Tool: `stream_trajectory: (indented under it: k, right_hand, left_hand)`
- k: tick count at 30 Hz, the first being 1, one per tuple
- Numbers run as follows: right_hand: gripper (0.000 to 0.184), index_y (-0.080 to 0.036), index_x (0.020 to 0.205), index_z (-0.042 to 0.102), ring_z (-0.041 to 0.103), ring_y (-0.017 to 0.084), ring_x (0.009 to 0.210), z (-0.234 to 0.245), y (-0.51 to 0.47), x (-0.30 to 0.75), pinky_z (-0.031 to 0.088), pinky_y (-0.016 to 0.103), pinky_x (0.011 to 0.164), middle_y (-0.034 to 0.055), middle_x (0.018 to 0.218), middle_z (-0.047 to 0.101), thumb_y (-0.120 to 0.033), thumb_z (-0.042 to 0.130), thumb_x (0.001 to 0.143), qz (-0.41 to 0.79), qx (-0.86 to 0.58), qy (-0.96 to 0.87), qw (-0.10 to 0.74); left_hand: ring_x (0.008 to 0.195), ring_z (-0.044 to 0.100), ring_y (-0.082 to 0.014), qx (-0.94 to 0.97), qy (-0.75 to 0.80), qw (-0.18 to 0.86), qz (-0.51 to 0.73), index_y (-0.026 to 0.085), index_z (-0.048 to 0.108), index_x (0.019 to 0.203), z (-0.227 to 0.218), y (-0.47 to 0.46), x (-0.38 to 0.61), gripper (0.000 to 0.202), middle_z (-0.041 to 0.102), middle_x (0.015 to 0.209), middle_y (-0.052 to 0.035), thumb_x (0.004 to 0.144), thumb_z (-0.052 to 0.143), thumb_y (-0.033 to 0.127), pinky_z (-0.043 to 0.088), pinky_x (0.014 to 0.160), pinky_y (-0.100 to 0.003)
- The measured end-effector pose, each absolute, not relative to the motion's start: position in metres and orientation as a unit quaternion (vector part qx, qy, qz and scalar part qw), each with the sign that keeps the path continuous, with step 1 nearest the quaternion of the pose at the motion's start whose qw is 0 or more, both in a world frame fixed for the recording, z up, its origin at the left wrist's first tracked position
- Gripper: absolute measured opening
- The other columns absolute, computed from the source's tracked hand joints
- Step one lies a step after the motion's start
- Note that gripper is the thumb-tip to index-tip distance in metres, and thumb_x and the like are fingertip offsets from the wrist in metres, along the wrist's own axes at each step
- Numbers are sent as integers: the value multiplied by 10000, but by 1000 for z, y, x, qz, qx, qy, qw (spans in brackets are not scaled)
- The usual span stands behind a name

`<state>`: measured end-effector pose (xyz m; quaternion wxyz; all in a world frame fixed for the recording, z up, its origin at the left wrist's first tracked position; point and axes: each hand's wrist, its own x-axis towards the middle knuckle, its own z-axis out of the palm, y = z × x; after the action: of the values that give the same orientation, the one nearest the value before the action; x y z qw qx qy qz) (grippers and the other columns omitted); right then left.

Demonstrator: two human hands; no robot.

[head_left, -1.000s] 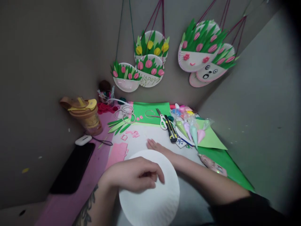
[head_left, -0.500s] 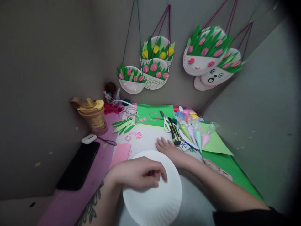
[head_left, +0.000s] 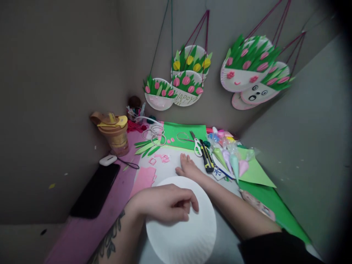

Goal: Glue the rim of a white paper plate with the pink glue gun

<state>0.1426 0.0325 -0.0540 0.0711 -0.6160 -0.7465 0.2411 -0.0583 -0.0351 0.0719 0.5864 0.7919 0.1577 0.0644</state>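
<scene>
1. The left hand (head_left: 165,203) is resting on the near white paper plate (head_left: 183,227), fingers curled loosely down onto its upper rim and pinning it rather than pinching it; the plate is lying flat on the table (head_left: 82,234), right at the near edge. With so light a hold, the plate is likely sliding or tipping off toward the person if the forearm is nudging it

2. The right hand (head_left: 188,165) is lying just past the plate's far rim, fingers spread flat on the white sheet (head_left: 170,169) and holding nothing. A hasty sweep from here is risking a scatter of the small pink cut pieces (head_left: 161,158) lying just to its left

3. The utility knife (head_left: 206,158) and the scissors (head_left: 195,143) are sitting just beside the right hand's fingertips; I cannot tell whether the knife blade is out, so a blind reach is risking a nick

4. The little cone bags (head_left: 233,161) are lying near the right forearm, on the green paper (head_left: 255,172); a dragging sleeve is likely squashing or rolling them

5. Farther left, the drink cup (head_left: 115,135) is standing near the phone (head_left: 95,190) and a thin cord (head_left: 125,164); a snag on the cord could be toppling it

6. The finished plate baskets (head_left: 187,82) are hanging on the far wall, well apart from both hands
</scene>
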Motion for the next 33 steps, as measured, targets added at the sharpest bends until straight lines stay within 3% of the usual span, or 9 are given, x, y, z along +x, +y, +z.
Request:
stream_trajectory:
  k: [5,7,10,15,17,20,24,29,33]
  right_hand:
    - [789,-111,1523,60,89,269,1465,-59,41,117,173,470,1172,168,1582,115,-387,464,905,293,-544,-774,139]
    - [786,-82,1519,44,42,294,1465,-57,45,113,123,522,1170,193,1581,77,-372,446,909,293,-570,-747,177]
    - [854,-30,1503,117,22,366,1453,-55,44,110,74,611,1141,248,1561,107,-325,556,833,292,-606,-721,168]
    - [756,-162,1510,183,207,252,1447,-40,35,122,223,473,1162,112,1561,248,-332,505,848,347,-538,-724,256]
    - [647,-182,1431,370,302,262,1413,-30,30,138,262,468,1147,108,1510,370,-339,534,825,386,-528,-691,309]
    - [296,-166,1043,629,674,253,1005,-23,26,158,519,417,882,136,1094,707,-317,532,808,504,-510,-636,286]
    - [36,-171,769,552,616,156,466,-32,44,146,489,270,488,32,573,668,-187,539,739,557,-500,-610,259]
    - [85,-194,825,496,678,137,734,-30,75,113,520,260,662,49,881,707,-162,534,756,567,-447,-605,336]
    - [208,-198,840,508,627,113,559,-24,67,128,477,219,528,-4,733,667,-288,663,734,567,-442,-610,332]
  left_hand:
    - [654,509,-86,791,159,587,71,162,614,1033,71,-36,-58,281,566,745,23,769,545,98,395,593,-185]
    - [654,513,-85,790,155,589,70,166,610,1040,70,-36,-58,282,571,752,24,772,548,104,397,596,-187]
    - [666,520,-89,794,153,584,69,174,612,1027,69,-36,-58,274,577,754,24,766,559,108,402,609,-189]
    - [689,533,-95,792,146,589,75,182,602,1037,68,-35,-60,263,589,768,21,783,553,134,409,622,-192]
    - [686,535,-94,793,148,586,78,189,599,1041,68,-35,-61,261,592,767,25,788,554,146,411,626,-193]
    - [700,547,-100,802,147,575,68,199,598,1036,67,-38,-58,254,603,767,27,787,562,158,417,639,-197]
    - [728,566,-109,812,132,566,46,202,594,1032,65,-41,-50,248,613,767,29,790,564,153,427,660,-203]
    - [748,579,-117,819,117,560,52,200,591,1010,63,-41,-47,226,620,762,26,794,564,140,439,696,-214]
    - [744,579,-119,821,140,552,46,203,593,1019,64,-41,-49,238,624,769,24,791,564,142,428,666,-211]
